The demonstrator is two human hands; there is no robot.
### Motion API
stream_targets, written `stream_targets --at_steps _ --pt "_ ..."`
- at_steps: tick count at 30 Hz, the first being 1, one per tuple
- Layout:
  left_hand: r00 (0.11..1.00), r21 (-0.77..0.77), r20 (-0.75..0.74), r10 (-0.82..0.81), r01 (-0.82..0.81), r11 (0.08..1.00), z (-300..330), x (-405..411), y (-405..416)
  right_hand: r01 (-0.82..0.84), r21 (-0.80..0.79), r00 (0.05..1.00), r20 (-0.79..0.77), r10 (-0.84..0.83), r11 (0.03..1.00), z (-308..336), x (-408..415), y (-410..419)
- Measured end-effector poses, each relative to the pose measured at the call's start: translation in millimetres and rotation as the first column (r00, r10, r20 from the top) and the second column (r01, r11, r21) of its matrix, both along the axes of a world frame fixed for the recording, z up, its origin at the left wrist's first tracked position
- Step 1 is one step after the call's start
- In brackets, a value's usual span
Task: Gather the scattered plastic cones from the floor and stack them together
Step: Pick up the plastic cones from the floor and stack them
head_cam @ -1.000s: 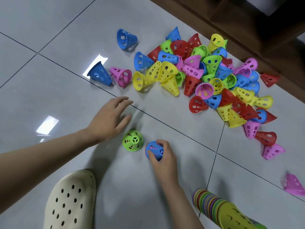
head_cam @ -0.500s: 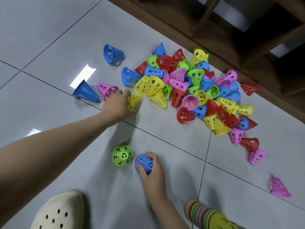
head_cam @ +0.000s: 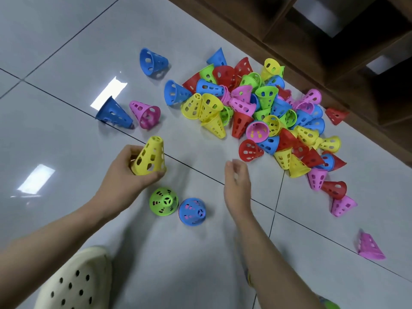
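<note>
Head view only. Left hand (head_cam: 124, 175) grips a yellow cone (head_cam: 149, 156) low on its wide rim, fingers curled behind it and thumb wrapped across the rim in front, narrow tip up. Likely held by the base so the open mouth stays clear to drop over another cone. Cone is off the floor as far as I can tell, though contact under the rim is hidden by the fingers.

Just below the left fingertips a green cone (head_cam: 163, 201) stands upright on the tile, and a blue cone (head_cam: 192, 211) stands touching or almost touching it on the side away from that hand. Both sit tip up, wide end down, probably set that way as stack bases. Yellow cone looks headed for one of them.

Right hand (head_cam: 236, 186) holds nothing, fingers loosely curled and slightly apart, hovering beside the blue cone and pointed toward the main pile (head_cam: 256, 108). Likely going for the next piece; the nearest to its fingertips is a red cone (head_cam: 249, 150) lying on its side.

Pile lies well beyond both sets of fingertips, a mixed tangle on the floor (head_cam: 55, 52) against a wooden shelf unit (head_cam: 312, 41). Strays: a blue and a pink cone past the left fingers, a pink one far off to the right. Most of the task is still undone.

A cream perforated clog (head_cam: 73, 284) shows under the left forearm.
</note>
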State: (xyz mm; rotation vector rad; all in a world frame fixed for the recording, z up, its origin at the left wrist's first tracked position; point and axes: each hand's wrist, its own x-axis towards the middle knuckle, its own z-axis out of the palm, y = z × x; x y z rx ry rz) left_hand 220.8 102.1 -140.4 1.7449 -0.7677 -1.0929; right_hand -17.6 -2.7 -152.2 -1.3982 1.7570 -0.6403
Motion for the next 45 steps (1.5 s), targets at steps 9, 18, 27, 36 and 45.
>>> stream_targets --at_steps 9,18,27,36,45 --pt "0.884 0.008 0.147 -0.445 0.448 0.894 -18 -14 33 -0.043 -0.015 0.829 -0.559 0.027 0.999 -25 -44 -95" --pt "0.584 -0.059 0.540 -0.607 0.745 0.665 -60 -22 37 -0.056 -0.011 0.963 -0.266 0.051 0.998 -20 -33 -74" --pt "0.516 0.087 0.657 -0.549 0.672 0.735 -65 -29 32 0.019 0.251 0.928 -0.364 0.076 0.968 -25 -25 -40" --pt "0.536 0.122 0.628 -0.564 0.648 0.751 -72 -35 10 0.118 0.142 0.970 0.196 -0.145 0.983 27 -32 24" --pt "0.581 0.110 0.594 -0.557 0.627 0.771 -70 -37 5 -0.237 -0.164 0.972 -0.034 0.235 0.958 -5 -22 118"
